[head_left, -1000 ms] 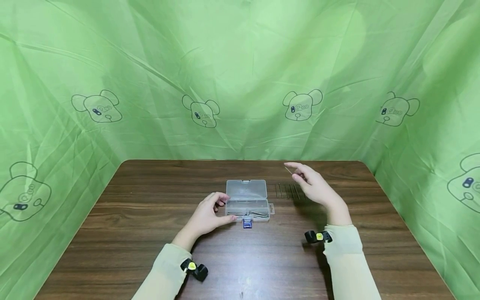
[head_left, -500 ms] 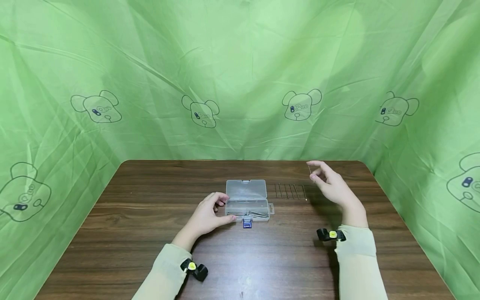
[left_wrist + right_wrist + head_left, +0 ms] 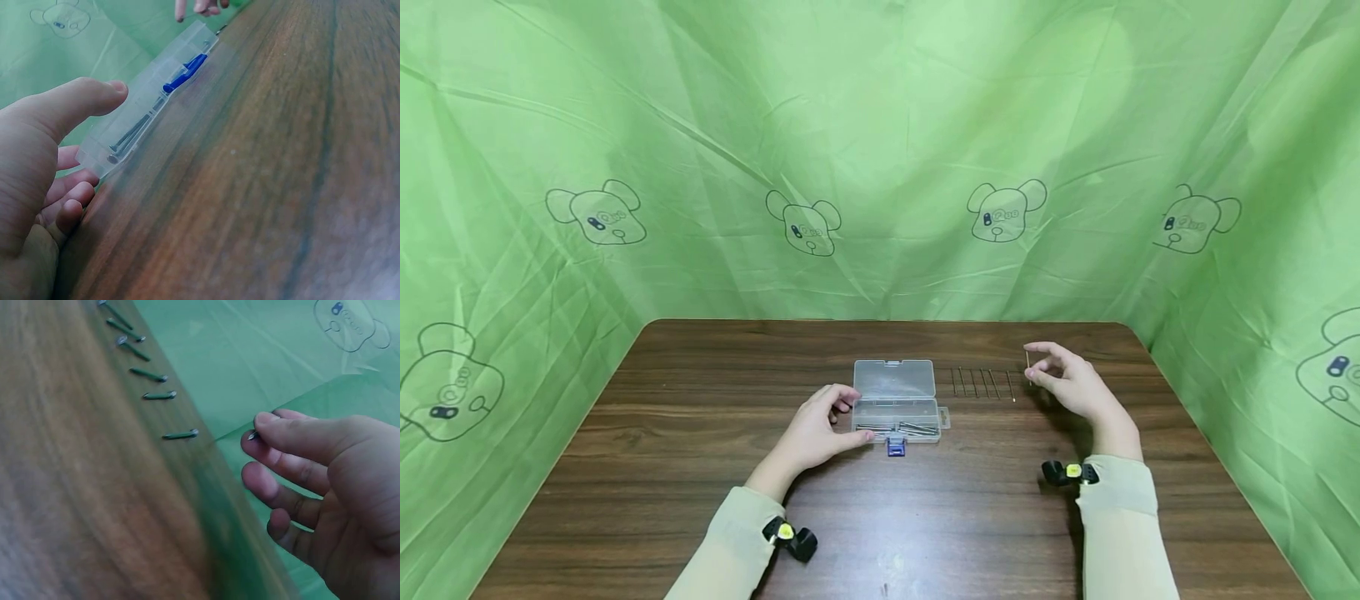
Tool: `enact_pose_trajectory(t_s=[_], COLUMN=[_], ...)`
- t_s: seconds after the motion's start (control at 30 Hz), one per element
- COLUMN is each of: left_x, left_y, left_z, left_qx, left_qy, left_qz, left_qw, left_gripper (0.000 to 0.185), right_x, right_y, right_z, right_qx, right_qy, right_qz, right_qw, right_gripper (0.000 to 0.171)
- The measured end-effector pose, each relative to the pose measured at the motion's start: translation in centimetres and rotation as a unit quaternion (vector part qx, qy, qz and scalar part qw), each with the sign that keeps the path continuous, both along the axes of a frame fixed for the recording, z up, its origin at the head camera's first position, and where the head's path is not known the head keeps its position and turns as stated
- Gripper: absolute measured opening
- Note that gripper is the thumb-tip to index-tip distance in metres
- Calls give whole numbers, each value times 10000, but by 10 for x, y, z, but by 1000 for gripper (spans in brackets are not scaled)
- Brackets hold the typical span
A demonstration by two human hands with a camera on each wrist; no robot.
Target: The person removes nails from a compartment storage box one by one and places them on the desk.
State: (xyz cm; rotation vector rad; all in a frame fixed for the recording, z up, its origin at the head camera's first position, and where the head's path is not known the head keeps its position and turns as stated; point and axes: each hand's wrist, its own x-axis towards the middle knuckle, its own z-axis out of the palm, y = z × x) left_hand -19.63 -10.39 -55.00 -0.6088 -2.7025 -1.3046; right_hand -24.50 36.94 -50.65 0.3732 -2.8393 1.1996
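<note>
My left hand (image 3: 808,431) holds the left end of a clear plastic box (image 3: 897,408), thumb near its front corner and fingers at its side. The lid (image 3: 893,379) is tipped back on the table, and a blue latch (image 3: 896,447) juts from the front. Several nails (image 3: 917,429) lie in the front compartment. At the right, my right hand (image 3: 1078,396) pinches a single nail (image 3: 1027,359) upright between thumb and fingers; its point shows in the right wrist view. Just left of that hand, several nails (image 3: 994,384) lie spaced in a row.
All of this is on a dark wooden table (image 3: 880,517). A green cloth (image 3: 895,167) with printed bear heads surrounds its back and sides. A hanging tab (image 3: 944,417) sticks out from the box's right end.
My right hand has moved rightward past the row with its nail, then lower toward the table. The row's rightmost nail, earlier behind the hand, is now visible. The left hand stays put.
</note>
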Motion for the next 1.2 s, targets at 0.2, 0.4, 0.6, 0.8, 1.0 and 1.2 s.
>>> enact_pose_trajectory(t_s=[0.2, 0.4, 0.6, 0.8, 1.0, 1.2], left_x=[0, 0, 0, 0, 1, 2], left_y=[0, 0, 1, 1, 2, 1], left_z=[-1, 1, 2, 4, 4, 4], left_qx=[6, 76, 25, -16, 16, -3], left_qy=[-4, -52, -31, -58, -31, -126], left_qz=[0, -29, -44, -50, -29, -31], left_qw=[10000, 10000, 10000, 10000, 10000, 9999], left_gripper=[63, 62, 62, 63, 63, 63], right_x=[-2, -4, -7, -8, -7, -6], right_y=[-1, -1, -1, -1, -2, -2], right_z=[-8, -13, -17, -18, -18, -19], right_qx=[103, 367, 669, 658, 610, 614], right_qy=[-408, -330, -293, -350, -386, -446], right_qz=[31, -48, -92, -161, -155, -141], right_qw=[9991, 9988, 9973, 9971, 9973, 9970], right_gripper=[49, 46, 42, 40, 40, 39])
